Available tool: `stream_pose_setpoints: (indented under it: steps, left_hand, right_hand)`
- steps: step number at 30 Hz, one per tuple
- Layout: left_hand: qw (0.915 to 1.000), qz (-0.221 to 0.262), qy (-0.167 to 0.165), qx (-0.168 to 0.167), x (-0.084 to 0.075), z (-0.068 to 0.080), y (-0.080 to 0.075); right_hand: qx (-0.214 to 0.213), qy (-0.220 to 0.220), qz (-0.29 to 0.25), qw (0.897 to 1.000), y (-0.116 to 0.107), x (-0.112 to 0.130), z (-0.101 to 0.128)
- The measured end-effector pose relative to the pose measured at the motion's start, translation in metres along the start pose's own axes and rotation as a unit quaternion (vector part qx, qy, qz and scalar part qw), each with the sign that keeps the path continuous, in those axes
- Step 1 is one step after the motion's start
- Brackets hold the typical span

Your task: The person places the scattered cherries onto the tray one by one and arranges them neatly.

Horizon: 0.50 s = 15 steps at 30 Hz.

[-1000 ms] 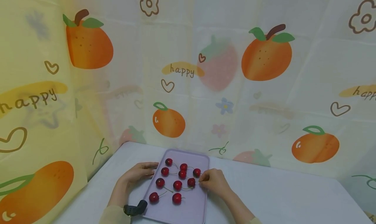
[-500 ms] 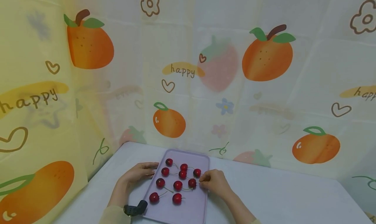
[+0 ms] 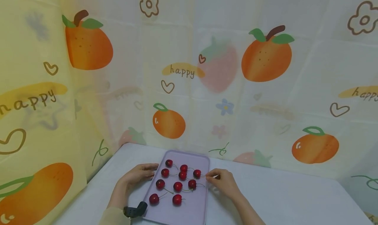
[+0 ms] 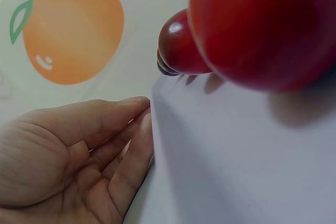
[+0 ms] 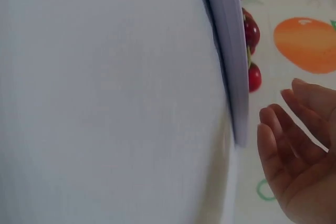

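A pale purple tray [image 3: 195, 210] lies on the table with several dark red cherries on it, set in loose columns, most with stems showing. My left hand [image 3: 138, 173] rests beside the tray's left edge; in the left wrist view its fingertips [image 4: 140, 102] touch the rim, close to a large cherry [image 4: 262, 30]. At the right edge, my right hand [image 3: 225, 183] hovers with loosely bent fingers and nothing between them. Nearest to it are the upper right cherry [image 3: 197, 173] and the cherry below it [image 3: 192, 184], whose stem points toward the hand.
A white cloth [image 3: 283, 198] covers the table. Fruit-printed curtains [image 3: 200, 120] hang close behind and on the left. A black wrist device [image 3: 135, 210] on the left arm overlaps the tray's near left edge in the head view.
My right hand has let go of the stem of the cherry by the right edge and drawn back to the right, its fingers loosening. The left hand and the tray stay put.
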<state>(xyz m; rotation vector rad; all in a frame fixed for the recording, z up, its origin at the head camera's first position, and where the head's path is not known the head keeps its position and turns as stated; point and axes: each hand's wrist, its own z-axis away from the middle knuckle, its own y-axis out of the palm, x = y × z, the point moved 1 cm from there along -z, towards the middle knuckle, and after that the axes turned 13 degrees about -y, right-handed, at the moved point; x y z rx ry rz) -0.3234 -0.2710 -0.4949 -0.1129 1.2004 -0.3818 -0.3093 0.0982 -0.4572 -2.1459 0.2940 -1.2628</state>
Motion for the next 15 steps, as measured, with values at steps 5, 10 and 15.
stream_pose_setpoints:
  steps: [5,10,15]
  left_hand:
    - [0.9999,-0.007,-0.007,-0.009,-0.001,0.002,0.002]
    - [0.9989,-0.042,-0.008,-0.022,-0.003,0.008,0.0]
    - [0.9731,-0.207,0.036,-0.095,-0.043,0.034,0.002]
  right_hand:
    - [-0.031,0.019,0.049,0.998,-0.023,0.001,0.012]
    - [-0.052,0.035,0.103,0.993,-0.049,0.003,0.028]
    - [-0.053,0.046,0.146,0.987,-0.072,-0.007,0.044]
